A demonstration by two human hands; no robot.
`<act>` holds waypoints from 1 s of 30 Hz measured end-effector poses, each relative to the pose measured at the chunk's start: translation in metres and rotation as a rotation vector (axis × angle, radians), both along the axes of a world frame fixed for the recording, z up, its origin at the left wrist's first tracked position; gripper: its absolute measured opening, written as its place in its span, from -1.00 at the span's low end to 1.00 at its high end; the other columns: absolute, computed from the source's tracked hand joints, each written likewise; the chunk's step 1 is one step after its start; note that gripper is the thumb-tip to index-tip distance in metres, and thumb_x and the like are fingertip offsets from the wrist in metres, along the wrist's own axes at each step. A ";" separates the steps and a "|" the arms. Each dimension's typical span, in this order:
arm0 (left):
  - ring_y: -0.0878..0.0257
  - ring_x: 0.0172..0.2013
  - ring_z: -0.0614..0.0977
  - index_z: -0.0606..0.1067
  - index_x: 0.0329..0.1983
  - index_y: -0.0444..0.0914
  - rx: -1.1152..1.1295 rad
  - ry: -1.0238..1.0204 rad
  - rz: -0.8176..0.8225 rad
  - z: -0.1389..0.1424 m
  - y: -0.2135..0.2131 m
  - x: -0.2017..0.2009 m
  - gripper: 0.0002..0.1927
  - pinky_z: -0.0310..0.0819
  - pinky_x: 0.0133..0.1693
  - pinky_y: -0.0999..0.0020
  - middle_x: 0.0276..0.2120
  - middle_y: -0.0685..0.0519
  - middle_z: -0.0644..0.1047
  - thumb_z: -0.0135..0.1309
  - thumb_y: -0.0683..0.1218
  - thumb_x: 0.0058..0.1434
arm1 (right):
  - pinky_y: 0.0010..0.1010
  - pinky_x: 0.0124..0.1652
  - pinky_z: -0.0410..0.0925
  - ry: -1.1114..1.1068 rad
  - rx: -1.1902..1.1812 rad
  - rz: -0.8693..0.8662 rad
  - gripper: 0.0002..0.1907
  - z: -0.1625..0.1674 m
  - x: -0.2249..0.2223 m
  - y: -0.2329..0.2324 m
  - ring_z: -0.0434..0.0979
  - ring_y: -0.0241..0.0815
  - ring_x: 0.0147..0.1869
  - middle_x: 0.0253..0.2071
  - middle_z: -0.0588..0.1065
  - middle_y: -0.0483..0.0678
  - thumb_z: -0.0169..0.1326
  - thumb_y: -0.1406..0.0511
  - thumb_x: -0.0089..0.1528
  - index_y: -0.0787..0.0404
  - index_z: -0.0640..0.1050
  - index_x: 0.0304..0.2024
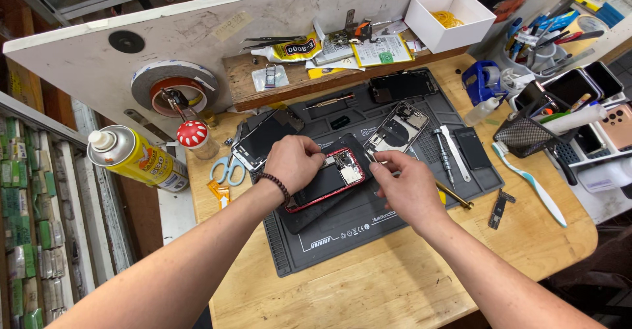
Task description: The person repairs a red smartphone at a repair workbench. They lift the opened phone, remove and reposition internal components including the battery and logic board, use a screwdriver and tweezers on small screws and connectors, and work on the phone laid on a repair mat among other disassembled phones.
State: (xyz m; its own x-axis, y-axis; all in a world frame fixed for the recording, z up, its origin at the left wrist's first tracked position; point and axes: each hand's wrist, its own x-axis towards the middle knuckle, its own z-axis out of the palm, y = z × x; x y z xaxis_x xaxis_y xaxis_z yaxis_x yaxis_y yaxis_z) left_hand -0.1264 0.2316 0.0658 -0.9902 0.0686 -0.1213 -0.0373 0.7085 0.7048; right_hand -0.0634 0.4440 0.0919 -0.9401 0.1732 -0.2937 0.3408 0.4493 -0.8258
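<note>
Both forearms are reaching in over the wooden table (395, 283) onto a dark work mat (342, 227). On it the left hand (293, 162) is curling down over an opened red phone (326, 179), pinning it, while the right hand (405, 185) is pinching a thin tool just beside the phone's edge. Farther back, a second opened phone (397, 128) is lying on the mat, and a yellow spray can (135, 156) is lying well to the left.

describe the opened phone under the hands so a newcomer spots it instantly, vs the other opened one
Start at the dark grey work mat on the wooden bench. Near its middle, under the left hand and beside the right hand, lies the opened phone. Its red frame sets it apart from the silver-framed opened phone farther back.
</note>
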 end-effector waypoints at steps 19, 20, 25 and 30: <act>0.03 -0.17 0.71 0.66 -0.18 -0.24 -0.067 -0.026 -0.112 -0.010 0.007 -0.009 -0.55 0.56 -0.07 0.20 -0.25 -0.12 0.67 0.41 0.04 -0.14 | -0.13 -0.10 0.44 0.333 0.617 0.456 -0.76 0.010 -0.039 -0.023 0.61 0.09 -0.09 -0.17 0.61 -0.02 0.16 0.17 0.21 0.10 0.70 -0.14; 0.02 -0.16 0.70 0.66 -0.21 -0.25 -0.081 -0.013 -0.110 -0.012 0.009 -0.009 -0.57 0.56 -0.06 0.19 -0.26 -0.13 0.67 0.41 0.03 -0.14 | -0.14 -0.11 0.44 0.325 0.608 0.445 -0.76 0.008 -0.039 -0.022 0.61 0.08 -0.10 -0.17 0.61 -0.02 0.16 0.18 0.22 0.10 0.70 -0.14; -0.03 -0.13 0.66 0.65 -0.30 -0.27 -0.110 0.051 -0.091 -0.016 0.013 -0.012 -0.63 0.52 -0.05 0.13 -0.27 -0.13 0.65 0.40 -0.01 -0.17 | -0.20 -0.15 0.47 0.343 0.499 0.359 -0.78 0.001 -0.037 -0.022 0.64 0.05 -0.16 -0.19 0.63 -0.04 0.17 0.20 0.22 0.11 0.69 -0.13; -0.03 -0.14 0.67 0.64 -0.29 -0.28 -0.090 0.022 -0.100 -0.016 0.011 -0.013 -0.62 0.53 -0.06 0.13 -0.27 -0.14 0.65 0.39 -0.01 -0.17 | -0.20 -0.18 0.46 0.424 0.439 0.336 -0.80 -0.007 -0.032 -0.021 0.64 0.06 -0.17 -0.20 0.63 0.00 0.16 0.25 0.24 0.17 0.68 -0.15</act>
